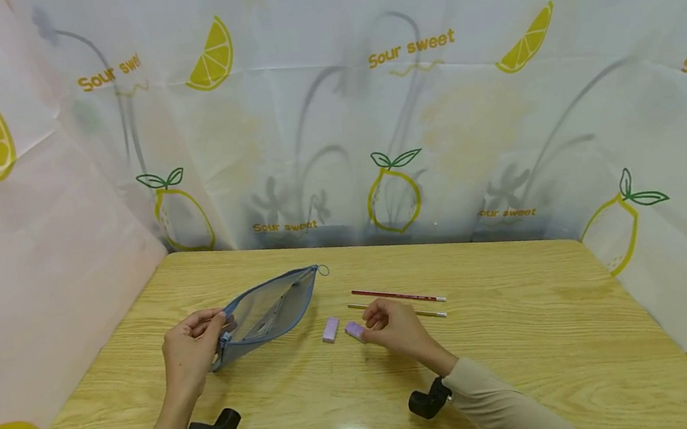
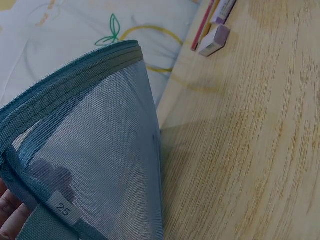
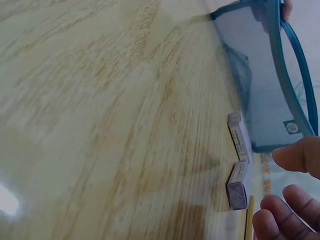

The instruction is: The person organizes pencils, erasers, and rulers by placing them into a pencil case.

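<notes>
My left hand (image 1: 188,353) grips a blue mesh zip pouch (image 1: 280,329) by its near left end, fingers partly behind the mesh. The pouch's mouth gapes upward, and a small tag (image 2: 64,207) reading 25 shows at the held end. My right hand (image 1: 395,324) hovers beside a lilac boxy eraser (image 1: 355,330), thumb and fingers apart. In the right wrist view a gap separates the thumb (image 3: 295,157) from that eraser (image 3: 238,187). A second lilac eraser (image 1: 330,330) lies just left of it, nearer the pouch.
Beyond the right hand, a red pencil (image 1: 397,295) and a yellow pencil (image 1: 431,313) lie side by side on the wooden table (image 1: 519,336), the yellow one partly hidden by the hand. A lemon-printed curtain (image 1: 317,123) surrounds the table at the back and sides.
</notes>
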Demonstrator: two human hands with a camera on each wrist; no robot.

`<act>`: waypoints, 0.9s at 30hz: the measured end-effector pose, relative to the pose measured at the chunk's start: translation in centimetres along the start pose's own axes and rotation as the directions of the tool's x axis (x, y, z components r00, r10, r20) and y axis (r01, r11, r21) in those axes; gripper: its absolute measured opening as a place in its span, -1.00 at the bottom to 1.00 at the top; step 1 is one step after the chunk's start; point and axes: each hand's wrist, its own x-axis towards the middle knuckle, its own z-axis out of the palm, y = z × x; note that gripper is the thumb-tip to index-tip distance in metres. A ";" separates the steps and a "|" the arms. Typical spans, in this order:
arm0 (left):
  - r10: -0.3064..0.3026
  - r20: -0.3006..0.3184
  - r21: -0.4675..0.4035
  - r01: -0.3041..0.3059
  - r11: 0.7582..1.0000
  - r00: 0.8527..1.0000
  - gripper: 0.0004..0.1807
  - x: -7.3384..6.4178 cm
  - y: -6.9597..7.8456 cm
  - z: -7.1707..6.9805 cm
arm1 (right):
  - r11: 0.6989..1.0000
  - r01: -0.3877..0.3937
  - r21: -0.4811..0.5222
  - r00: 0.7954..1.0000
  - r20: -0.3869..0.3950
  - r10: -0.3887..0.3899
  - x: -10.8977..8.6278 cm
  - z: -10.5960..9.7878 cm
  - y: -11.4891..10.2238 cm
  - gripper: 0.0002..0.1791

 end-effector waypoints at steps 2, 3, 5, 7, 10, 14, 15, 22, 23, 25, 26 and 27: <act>-0.002 0.000 0.003 0.002 1.000 1.000 -0.70 0.0 0.0 0.0 | 1.000 -0.002 -0.016 1.000 0.007 0.003 0.0 0.1 0.0 -0.70; -0.004 0.000 0.005 0.004 1.000 1.000 -0.70 -0.1 0.1 0.0 | 1.000 -0.001 -0.022 1.000 0.010 0.001 0.0 0.2 0.0 -0.71; -0.007 -0.001 0.008 0.007 1.000 1.000 -0.70 -0.1 0.1 0.0 | 0.999 -0.005 -0.036 1.000 0.016 0.006 0.0 0.3 0.1 -0.71; -0.011 0.002 0.012 0.010 1.000 1.000 -0.70 -0.2 0.2 0.0 | 0.999 -0.009 -0.044 1.000 0.015 0.010 0.1 0.4 0.2 -0.72; -0.014 0.003 0.013 0.014 1.000 1.000 -0.70 -0.2 0.2 0.0 | 0.999 -0.013 -0.049 1.000 0.008 0.014 0.2 0.5 0.4 -0.72; -0.016 0.008 0.013 0.016 1.000 1.000 -0.71 0.0 0.1 -0.1 | 0.998 -0.018 -0.056 1.000 -0.001 0.018 0.4 0.7 0.6 -0.72; -0.014 0.010 0.014 0.014 1.000 1.000 -0.70 0.0 0.0 -0.1 | 0.998 -0.020 -0.058 1.000 -0.002 0.020 0.4 0.7 0.6 -0.72; -0.007 0.020 0.019 0.006 1.000 1.000 -0.69 -0.2 0.2 -0.2 | 0.997 -0.005 -0.079 1.000 -0.014 0.004 0.6 1.0 0.7 -0.75; -0.008 0.022 0.018 0.007 1.000 1.000 -0.68 -0.2 0.2 -0.1 | 0.997 -0.006 -0.082 1.000 -0.015 0.004 0.6 1.0 0.7 -0.75; -0.007 0.021 0.020 0.006 1.000 1.000 -0.68 -0.2 0.3 -0.1 | 0.996 -0.006 -0.088 1.000 -0.017 0.005 0.6 1.1 0.6 -0.76; -0.006 0.019 0.019 0.006 1.000 1.000 -0.69 -0.2 0.3 -0.1 | 0.996 -0.006 -0.093 1.000 -0.018 0.004 0.6 1.1 0.6 -0.76; -0.003 0.019 0.018 0.003 1.000 1.000 -0.69 -0.2 0.3 -0.1 | 0.995 -0.007 -0.099 1.000 -0.019 0.006 0.6 1.1 0.6 -0.77</act>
